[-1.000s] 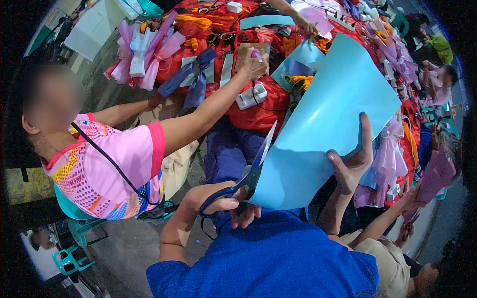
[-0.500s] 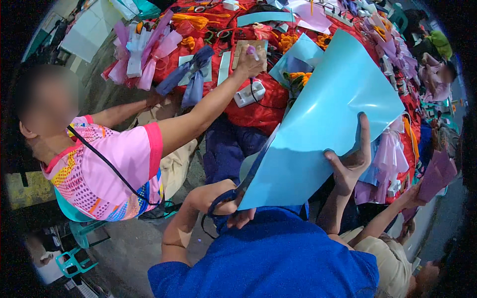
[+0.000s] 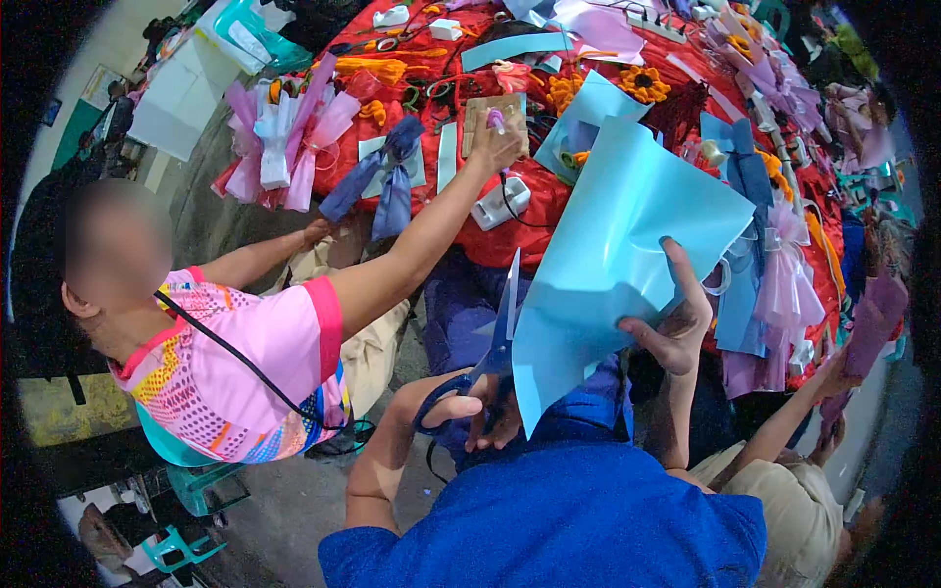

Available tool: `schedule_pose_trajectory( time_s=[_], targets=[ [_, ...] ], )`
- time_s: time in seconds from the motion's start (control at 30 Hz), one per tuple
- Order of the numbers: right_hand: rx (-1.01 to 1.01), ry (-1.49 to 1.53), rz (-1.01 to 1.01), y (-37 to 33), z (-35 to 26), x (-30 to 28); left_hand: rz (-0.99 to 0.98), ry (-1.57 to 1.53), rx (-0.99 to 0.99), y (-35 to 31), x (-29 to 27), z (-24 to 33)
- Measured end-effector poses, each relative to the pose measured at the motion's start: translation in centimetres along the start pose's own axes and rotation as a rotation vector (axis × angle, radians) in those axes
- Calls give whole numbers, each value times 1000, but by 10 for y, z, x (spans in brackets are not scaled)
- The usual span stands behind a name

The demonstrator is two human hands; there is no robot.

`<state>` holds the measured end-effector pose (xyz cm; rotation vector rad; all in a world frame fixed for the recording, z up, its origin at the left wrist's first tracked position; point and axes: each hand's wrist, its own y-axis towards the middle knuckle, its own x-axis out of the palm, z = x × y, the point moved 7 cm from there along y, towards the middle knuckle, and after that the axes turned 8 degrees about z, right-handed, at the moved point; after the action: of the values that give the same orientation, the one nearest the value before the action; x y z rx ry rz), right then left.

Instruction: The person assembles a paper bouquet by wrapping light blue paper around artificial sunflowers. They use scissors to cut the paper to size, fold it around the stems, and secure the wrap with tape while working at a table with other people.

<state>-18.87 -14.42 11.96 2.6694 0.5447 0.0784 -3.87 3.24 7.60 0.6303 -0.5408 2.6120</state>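
Observation:
A glossy light-blue sheet (image 3: 627,216) rises in front of me, bent, its pointed lower corner near my blue shirt. My right hand (image 3: 676,318) grips the sheet's right side, thumb and fingers pressing a crease into it. In my left hand (image 3: 470,407) are dark-blue-handled scissors (image 3: 506,328). My thumb and fingers sit at their handles, and the blades point up beside the sheet's left edge. Part of the scissors' far side is hidden by the sheet.
At my left, a person in a pink patterned shirt (image 3: 245,343) reaches a purple-topped corded tool (image 3: 496,122) over a brown board (image 3: 476,118). Wrapped bouquets (image 3: 284,147), orange yarn flowers (image 3: 643,84) and a white power box (image 3: 501,202) crowd the red-covered table (image 3: 490,241). Another person works at my right.
The scissors have come out from behind the sheet's lower left edge, and their blades now show upright. The sheet has dropped lower, with my right hand slightly left.

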Motion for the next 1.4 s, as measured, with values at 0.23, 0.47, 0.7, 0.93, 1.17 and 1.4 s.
schedule_pose_trajectory(
  time_s=[0.23, 0.47, 0.7, 0.93, 1.17, 1.4],
  targets=[
    [0, 38, 93, -5, 3, -1, 136, 208, 60, 1, -12, -16],
    [-30, 55, 58, -4, -2, -1, 105, 363, -14, -9, -29, -38],
    [2, -55, -43, -3, -1, 7, 174, -15, 72, -9, -22, -12],
    [-74, -111, -91, -5, -9, 23, 88, -77, 217, -11, -36, -18],
    [4, -3, -53, -11, -10, 28, 355, 155, 268, -19, -49, -33],
    [118, 40, -5, -14, -17, 23, 480, 224, 142, -28, -44, -2]
  ],
)
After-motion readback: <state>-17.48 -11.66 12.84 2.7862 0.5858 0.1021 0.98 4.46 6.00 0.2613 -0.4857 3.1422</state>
